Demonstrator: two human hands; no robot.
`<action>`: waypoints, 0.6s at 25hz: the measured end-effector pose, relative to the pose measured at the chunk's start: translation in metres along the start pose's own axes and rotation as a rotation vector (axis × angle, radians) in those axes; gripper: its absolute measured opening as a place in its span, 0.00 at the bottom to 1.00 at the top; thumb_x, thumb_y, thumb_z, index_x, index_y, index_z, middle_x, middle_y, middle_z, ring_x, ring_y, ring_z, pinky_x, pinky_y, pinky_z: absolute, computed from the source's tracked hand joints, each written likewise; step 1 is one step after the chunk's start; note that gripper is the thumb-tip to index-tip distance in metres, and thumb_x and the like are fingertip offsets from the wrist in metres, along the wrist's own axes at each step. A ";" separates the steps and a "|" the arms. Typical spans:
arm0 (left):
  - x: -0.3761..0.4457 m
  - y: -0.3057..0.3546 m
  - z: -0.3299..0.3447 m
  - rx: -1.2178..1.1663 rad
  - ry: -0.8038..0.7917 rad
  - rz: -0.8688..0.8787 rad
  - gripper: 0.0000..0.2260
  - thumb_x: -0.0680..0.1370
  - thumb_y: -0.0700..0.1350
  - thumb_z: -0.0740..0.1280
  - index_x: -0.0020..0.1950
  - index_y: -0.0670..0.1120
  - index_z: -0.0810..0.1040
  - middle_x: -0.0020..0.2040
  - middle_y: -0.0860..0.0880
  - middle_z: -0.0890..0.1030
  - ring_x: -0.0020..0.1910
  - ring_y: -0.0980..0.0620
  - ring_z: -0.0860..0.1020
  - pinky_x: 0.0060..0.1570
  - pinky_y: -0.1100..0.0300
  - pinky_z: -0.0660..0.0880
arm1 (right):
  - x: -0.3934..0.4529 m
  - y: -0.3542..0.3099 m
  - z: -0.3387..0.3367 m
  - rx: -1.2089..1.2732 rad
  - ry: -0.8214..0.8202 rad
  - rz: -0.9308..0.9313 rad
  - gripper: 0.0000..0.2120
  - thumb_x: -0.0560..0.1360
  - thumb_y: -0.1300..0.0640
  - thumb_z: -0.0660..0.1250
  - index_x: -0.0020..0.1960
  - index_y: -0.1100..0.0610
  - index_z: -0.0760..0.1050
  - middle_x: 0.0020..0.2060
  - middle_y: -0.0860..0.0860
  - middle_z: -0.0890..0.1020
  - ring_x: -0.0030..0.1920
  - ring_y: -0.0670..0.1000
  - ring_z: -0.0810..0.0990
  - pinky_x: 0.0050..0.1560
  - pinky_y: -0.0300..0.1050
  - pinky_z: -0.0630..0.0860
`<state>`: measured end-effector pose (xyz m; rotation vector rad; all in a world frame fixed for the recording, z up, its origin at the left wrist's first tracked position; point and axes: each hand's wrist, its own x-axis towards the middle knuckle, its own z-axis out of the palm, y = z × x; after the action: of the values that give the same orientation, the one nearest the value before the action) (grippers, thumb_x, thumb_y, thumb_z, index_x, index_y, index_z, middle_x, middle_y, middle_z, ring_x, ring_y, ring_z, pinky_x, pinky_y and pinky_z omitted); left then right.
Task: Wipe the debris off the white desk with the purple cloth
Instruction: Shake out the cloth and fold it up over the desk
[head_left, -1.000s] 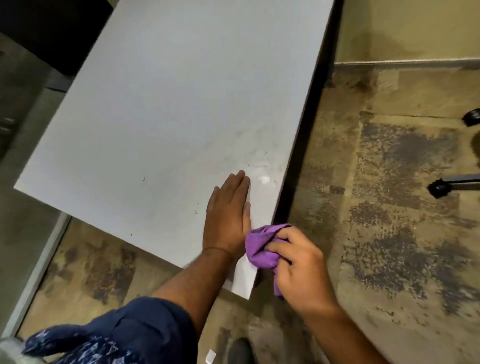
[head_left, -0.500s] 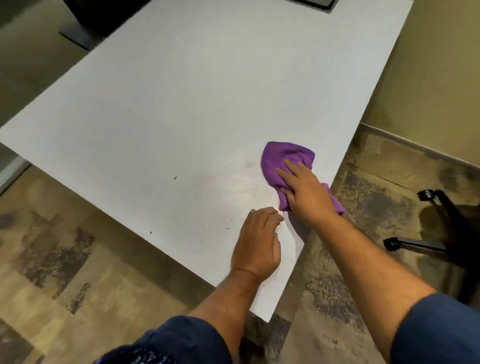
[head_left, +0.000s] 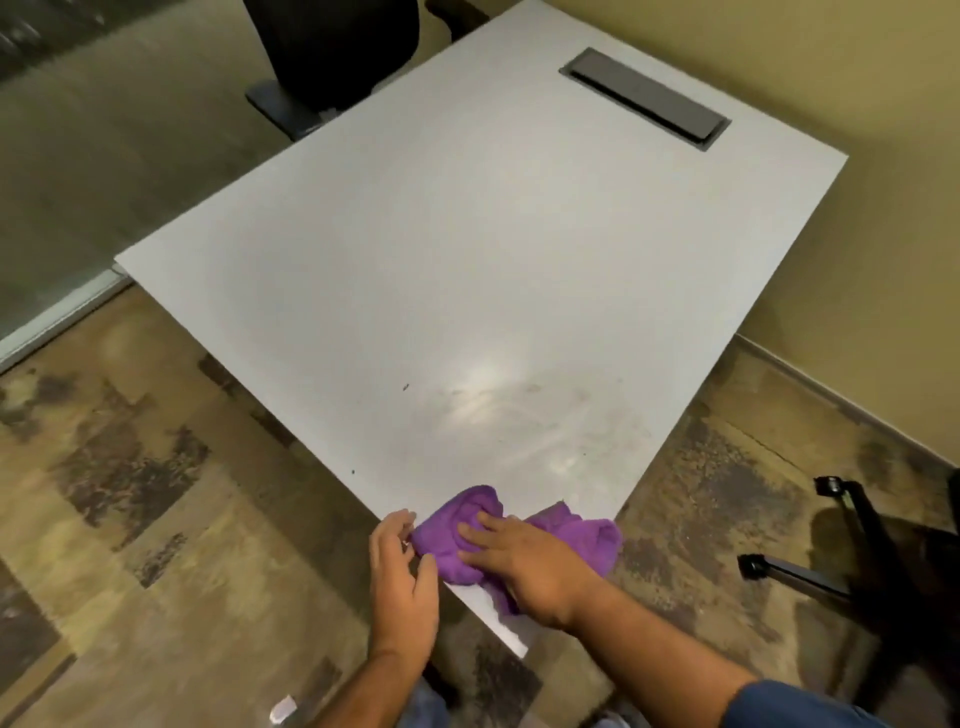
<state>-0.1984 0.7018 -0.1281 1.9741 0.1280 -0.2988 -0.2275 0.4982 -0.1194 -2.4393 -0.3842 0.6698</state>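
The white desk (head_left: 467, 270) fills the middle of the head view, its near corner pointing toward me. A crumpled purple cloth (head_left: 452, 530) lies on that near corner at the left edge. My right hand (head_left: 524, 566) presses flat on top of the cloth. My left hand (head_left: 402, 577) is cupped just off the desk's left edge, beside and touching the cloth, with the fingers apart. A few dark specks of debris (head_left: 405, 386) lie on the desk beyond the cloth, with smudges around a bright reflection.
A dark cable tray lid (head_left: 644, 98) is set into the desk's far right. A black chair (head_left: 332, 57) stands behind the far edge. Another chair's black wheeled base (head_left: 810, 571) is on the mottled floor to the right. A yellow wall runs along the right.
My right hand swept the cloth from the desk's right side back to the near left edge. My left hand left the desk top and now sits cupped beside the edge. The view lifted.
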 end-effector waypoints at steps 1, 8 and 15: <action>0.000 0.007 0.003 -0.007 0.018 -0.062 0.25 0.79 0.26 0.64 0.69 0.51 0.72 0.67 0.48 0.72 0.66 0.60 0.75 0.69 0.62 0.74 | -0.008 0.000 -0.007 -0.018 -0.095 -0.047 0.24 0.82 0.60 0.66 0.78 0.53 0.74 0.82 0.51 0.67 0.85 0.54 0.59 0.84 0.56 0.54; -0.041 0.060 0.050 0.048 -0.022 -0.424 0.22 0.84 0.32 0.65 0.78 0.39 0.70 0.79 0.40 0.70 0.78 0.41 0.71 0.76 0.52 0.66 | -0.079 0.050 -0.102 0.101 0.118 0.009 0.22 0.80 0.58 0.64 0.74 0.51 0.78 0.75 0.51 0.78 0.74 0.56 0.77 0.73 0.52 0.72; -0.134 0.090 0.128 0.001 -0.125 -0.523 0.29 0.82 0.30 0.68 0.83 0.38 0.63 0.81 0.43 0.69 0.80 0.46 0.68 0.66 0.70 0.62 | -0.065 0.137 -0.159 -0.196 0.135 0.444 0.32 0.79 0.62 0.70 0.81 0.57 0.67 0.85 0.56 0.60 0.82 0.59 0.62 0.78 0.50 0.62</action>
<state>-0.3266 0.5546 -0.0617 1.8914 0.5656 -0.7578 -0.1792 0.2908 -0.0640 -2.7688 0.1625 0.6653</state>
